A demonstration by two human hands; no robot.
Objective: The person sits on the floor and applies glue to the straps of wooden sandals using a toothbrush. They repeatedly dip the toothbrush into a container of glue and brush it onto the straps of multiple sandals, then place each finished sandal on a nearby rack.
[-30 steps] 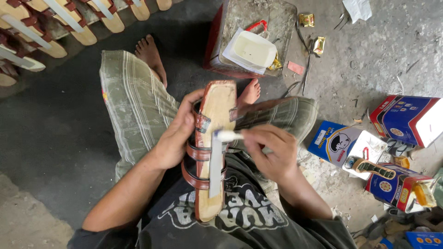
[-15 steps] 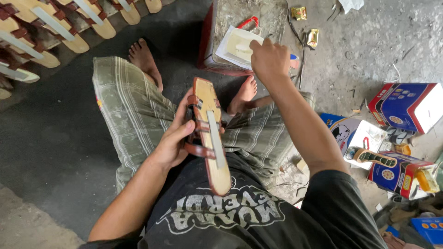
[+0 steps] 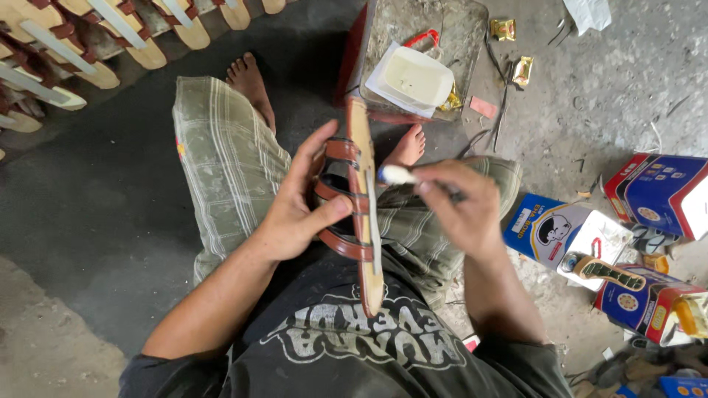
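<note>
A strapped sandal [image 3: 360,214] is being held on edge over the lap by the left hand [image 3: 295,214], fingers gripping its brown straps; it looks light and stiff. A white-tipped applicator [image 3: 398,175] is being pinched by the right hand [image 3: 461,206].

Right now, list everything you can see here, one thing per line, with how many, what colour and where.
sandal: one, tan sole with brown straps, held on edge over the lap
brush: one, white-coated tip, at the sole's edge
tub: one, white, holding pale paste, on a grey stand ahead
unfinished sandals: a row, tan and brown, on the floor top left
cardboard boxes: several, blue, red and white, on the floor at right
foil wrappers: two, gold, beside the stand
left hand: grips the sandal by its straps
right hand: holds the brush
feet: two, bare, on the grey floor
</note>
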